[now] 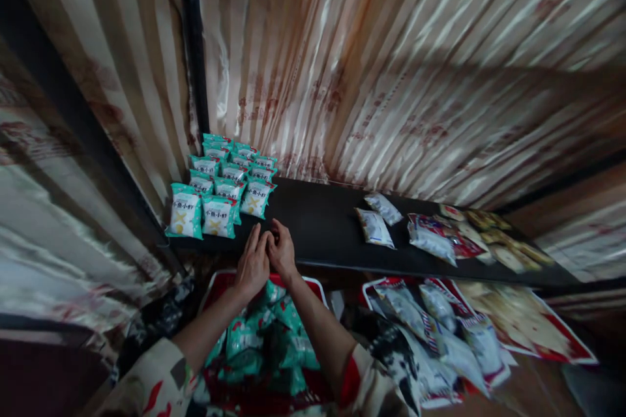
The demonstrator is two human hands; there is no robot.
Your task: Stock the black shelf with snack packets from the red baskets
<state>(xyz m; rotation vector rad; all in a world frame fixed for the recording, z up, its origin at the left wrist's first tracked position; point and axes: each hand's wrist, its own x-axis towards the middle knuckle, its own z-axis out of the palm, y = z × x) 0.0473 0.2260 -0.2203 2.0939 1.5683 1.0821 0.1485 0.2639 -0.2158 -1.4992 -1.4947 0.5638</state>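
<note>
My left hand (253,263) rests at the front edge of the black shelf (317,221), its fingers stretched forward and close together. My right hand (282,250) is right beside it, touching it, with the fingers curled inward; whether anything is between them is hidden. Just left of and beyond my hands, several teal and white snack bags (219,216) stand upright in rows. Below my forearms, a red basket with a white rim (320,288) holds many more teal snack bags (247,333) lying loosely.
White and blue snack bags (375,228) lie flat further right on the shelf, with red and yellowish packets (503,251) beyond. Lower right are a basket of white bags (445,339) and a red-rimmed basket (584,353). A dark post (193,45) and pleated curtains (391,65) enclose the shelf.
</note>
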